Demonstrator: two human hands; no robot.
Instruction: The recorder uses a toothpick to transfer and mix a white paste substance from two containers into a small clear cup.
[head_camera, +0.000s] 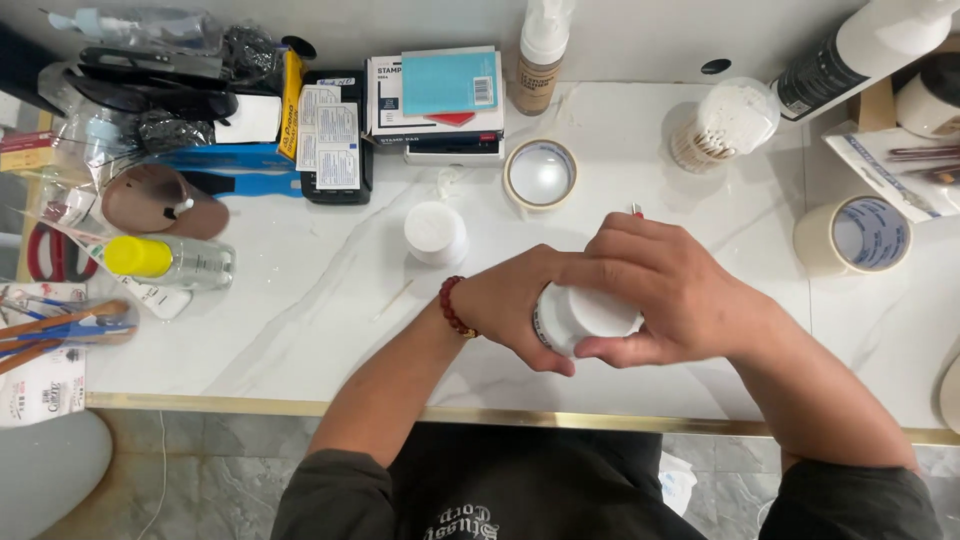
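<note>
A small white jar (563, 322) lies tilted between both hands over the white marble table (300, 330). My left hand (520, 305), with a red bead bracelet at the wrist, wraps around the jar's body. My right hand (665, 290) grips the jar's white lid (600, 312) from the right. A thin red-tipped object (637, 210) pokes out behind my right fingers. Much of the jar is hidden by my fingers.
A white cap (434, 232) and a toothpick (393, 300) lie left of my hands. Tape rolls (540, 175) (865, 235), a cotton swab jar (725, 125), a pump bottle (540, 60), stacked boxes (435, 100), a yellow-capped bottle (165, 260) and brushes (50, 330) ring the table.
</note>
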